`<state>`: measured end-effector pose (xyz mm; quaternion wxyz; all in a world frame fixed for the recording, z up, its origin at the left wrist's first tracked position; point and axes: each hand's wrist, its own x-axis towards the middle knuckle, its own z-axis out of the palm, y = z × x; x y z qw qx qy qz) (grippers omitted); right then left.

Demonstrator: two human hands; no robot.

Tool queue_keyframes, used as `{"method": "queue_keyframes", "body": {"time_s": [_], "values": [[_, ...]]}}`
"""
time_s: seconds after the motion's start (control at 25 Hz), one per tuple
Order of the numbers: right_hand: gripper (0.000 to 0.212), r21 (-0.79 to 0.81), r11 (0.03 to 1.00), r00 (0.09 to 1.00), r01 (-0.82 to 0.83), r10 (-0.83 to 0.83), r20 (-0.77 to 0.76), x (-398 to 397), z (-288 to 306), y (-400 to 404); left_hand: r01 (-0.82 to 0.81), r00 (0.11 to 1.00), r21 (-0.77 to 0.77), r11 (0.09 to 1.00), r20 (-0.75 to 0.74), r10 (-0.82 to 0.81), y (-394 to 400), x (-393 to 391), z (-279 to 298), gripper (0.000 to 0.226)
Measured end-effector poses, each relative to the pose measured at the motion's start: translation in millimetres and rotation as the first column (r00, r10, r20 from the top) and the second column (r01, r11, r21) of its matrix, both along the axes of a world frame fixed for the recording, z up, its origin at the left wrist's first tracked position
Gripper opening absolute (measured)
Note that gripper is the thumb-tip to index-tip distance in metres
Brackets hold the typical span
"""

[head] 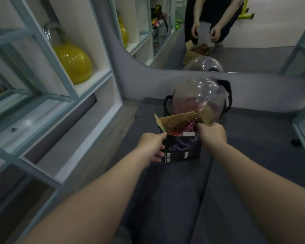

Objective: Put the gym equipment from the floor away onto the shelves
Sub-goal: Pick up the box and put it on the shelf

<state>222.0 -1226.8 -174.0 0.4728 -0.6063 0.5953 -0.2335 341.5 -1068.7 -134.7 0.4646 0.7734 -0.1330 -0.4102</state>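
Note:
An open cardboard box [182, 148] with a dark printed front stands on the grey floor, its brown flaps up and coloured cords and bands showing inside. My left hand [152, 147] grips its left side. My right hand [212, 133] grips the right top edge by a flap. Right behind the box sits a clear water-filled ball [198, 97] with black strap handles. A yellow kettlebell [73, 62] stands in a shelf compartment at the upper left.
The pale blue shelf unit [63, 95] runs along the left, with open compartments near the floor. A wall mirror [209, 32] ahead reflects a person, the box and the ball. Another shelf frame [303, 120] stands at the right.

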Motion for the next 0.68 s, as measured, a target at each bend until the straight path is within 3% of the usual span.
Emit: {"method": "queue_keyframes", "body": {"time_s": [0.12,0.24,0.36,0.52,0.68], "values": [[0.065,0.098,0.986,0.988,0.132,-0.123,-0.092,2.0,-13.2,-28.0,-0.047,0.992,0.109,0.993,-0.109,0.059,-47.6,10.5,-34.5,0.047],[0.047,0.183,0.981,0.994,0.068,-0.050,-0.101,17.8,-24.9,-44.3,-0.116,0.987,0.131,0.985,-0.100,0.129,-75.7,27.0,-54.5,0.040],[0.025,0.135,0.990,0.992,-0.031,0.047,-0.118,36.4,-26.2,-49.9,-0.128,0.991,0.129,0.983,-0.031,0.133,-84.9,52.2,-59.8,0.028],[0.021,0.022,0.989,0.981,-0.148,0.150,-0.126,63.1,-8.2,-47.3,-0.078,0.994,0.107,0.991,-0.067,0.086,-61.4,82.5,-44.9,0.026],[0.023,0.049,0.926,0.928,-0.374,0.373,0.013,142.0,26.4,-16.1,-0.271,0.962,0.041,0.962,-0.034,0.272,4.9,129.6,-9.9,0.025]]}}
